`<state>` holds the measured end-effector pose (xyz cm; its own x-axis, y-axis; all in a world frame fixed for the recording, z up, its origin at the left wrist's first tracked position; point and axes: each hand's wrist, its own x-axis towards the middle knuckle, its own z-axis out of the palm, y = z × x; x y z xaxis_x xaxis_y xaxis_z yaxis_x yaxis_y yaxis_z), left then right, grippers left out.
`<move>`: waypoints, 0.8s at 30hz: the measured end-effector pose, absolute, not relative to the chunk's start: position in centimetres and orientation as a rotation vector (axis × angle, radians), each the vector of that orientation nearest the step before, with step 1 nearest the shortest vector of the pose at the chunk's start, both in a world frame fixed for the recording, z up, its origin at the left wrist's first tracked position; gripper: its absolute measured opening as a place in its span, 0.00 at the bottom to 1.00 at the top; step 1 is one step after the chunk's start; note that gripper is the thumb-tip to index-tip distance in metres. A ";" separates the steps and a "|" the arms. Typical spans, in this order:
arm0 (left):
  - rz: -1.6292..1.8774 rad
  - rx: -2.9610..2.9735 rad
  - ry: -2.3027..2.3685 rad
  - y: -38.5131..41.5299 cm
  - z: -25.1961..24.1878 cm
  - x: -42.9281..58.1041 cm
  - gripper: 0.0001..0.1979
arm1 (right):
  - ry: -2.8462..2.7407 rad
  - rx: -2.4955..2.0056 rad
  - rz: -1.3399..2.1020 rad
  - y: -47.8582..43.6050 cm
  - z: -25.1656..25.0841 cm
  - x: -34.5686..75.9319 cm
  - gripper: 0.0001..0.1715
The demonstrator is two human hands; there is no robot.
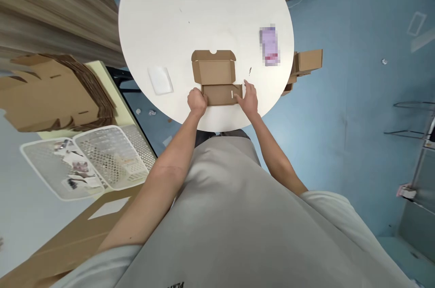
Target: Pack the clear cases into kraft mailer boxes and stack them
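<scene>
Open cardboard box between two hands

The brown cardboard box (216,75) lies lid-up near the close edge of a round white table (204,2). The left hand's (197,100) fingers curl together, clamped on its left end; the right hand (249,100) is spread, thumb at the right end, fingers apart. The matte card has creased flaps and a half-round lid notch. A whitish flat packet (160,80) lies left, a pixelated purple item (270,45) right; flattened cardboard (47,98) is stacked farther left.

brt even light, soft glare on floor (302,132), wide-angle warp, purple obj. (270,43) pixelated
</scene>
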<state>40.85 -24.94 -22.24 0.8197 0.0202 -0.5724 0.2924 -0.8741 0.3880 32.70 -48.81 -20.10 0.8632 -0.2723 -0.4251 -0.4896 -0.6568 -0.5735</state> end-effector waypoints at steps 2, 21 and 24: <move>-0.758 2.470 0.248 -24.9 -22.6 40.8 0.18 | 0.700 -2.277 0.431 -49.6 -20.3 31.7 0.33; -0.684 2.278 0.354 -25.5 -22.6 40.8 0.28 | 0.686 -2.318 0.443 -44.2 -18.1 32.5 0.18; -0.690 2.267 0.339 -25.6 -22.3 40.7 0.28 | 0.732 -2.327 0.531 -44.9 -18.6 33.5 0.12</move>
<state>40.75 -25.58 -22.25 0.8211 0.0360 -0.5697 0.4284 -0.6983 0.5735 33.48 -44.85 -18.58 0.7639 -0.3642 -0.5327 -0.6196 -0.6446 -0.4479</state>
